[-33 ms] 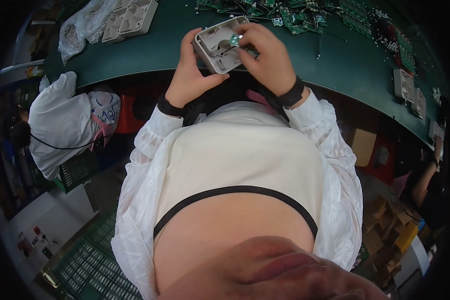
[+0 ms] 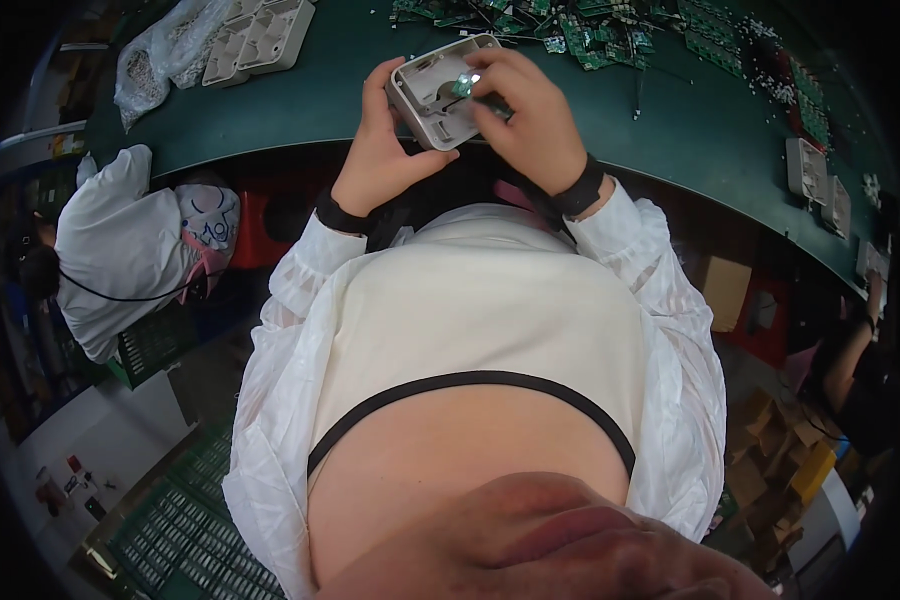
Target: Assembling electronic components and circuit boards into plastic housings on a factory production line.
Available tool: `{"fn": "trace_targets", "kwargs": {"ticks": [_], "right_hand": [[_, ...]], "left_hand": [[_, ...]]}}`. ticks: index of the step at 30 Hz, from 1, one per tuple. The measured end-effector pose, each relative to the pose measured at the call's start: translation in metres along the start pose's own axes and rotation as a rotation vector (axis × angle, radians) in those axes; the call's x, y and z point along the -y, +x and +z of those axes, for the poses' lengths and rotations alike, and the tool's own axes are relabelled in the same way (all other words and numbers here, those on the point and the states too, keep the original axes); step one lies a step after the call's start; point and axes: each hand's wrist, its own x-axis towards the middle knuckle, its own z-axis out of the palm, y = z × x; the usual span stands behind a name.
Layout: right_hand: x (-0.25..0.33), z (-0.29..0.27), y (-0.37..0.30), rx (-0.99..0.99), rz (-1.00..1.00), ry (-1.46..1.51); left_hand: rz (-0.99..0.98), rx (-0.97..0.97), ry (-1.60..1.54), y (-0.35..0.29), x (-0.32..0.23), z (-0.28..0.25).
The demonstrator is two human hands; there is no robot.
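My left hand point(image 2: 380, 150) grips a light grey plastic housing point(image 2: 422, 72) by its left side and near edge, tilted with its open side up. Ribs and a round recess show inside it. Between the thumb and fingers of my right hand point(image 2: 536, 120) is a small green circuit board point(image 2: 465, 83), held over the inside of the housing. A thin dark wire seems to run from the board into the housing; my fingers hide part of it.
On the green table point(image 2: 300, 110) lie a heap of circuit boards point(image 2: 600, 35), stacked grey housings point(image 2: 270, 40) and a clear bag point(image 2: 145, 80) of small parts. More housings point(image 2: 808, 170) stand at the right. People sit at both sides, one in a white garment point(image 2: 120, 250).
The small circuit board has tilted and shifted slightly left and down in my right fingers. My left hand and the housing have barely moved.
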Motion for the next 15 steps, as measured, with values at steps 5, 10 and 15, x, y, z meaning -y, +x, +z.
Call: {"fn": "trace_targets", "kwargs": {"ticks": [5,10,15], "right_hand": [[0.007,0.011,-0.003,0.081,0.072,0.024],[0.021,0.016,0.008,0.158,0.177,-0.130],[0.028,0.027,0.012,0.219,0.161,-0.353]], "left_hand": [[-0.083,0.003,-0.164,0.001,0.009,-0.006],[-0.142,0.072,-0.204,0.004,0.017,-0.022],[-0.225,0.146,-0.308,0.010,0.029,-0.035]]}}
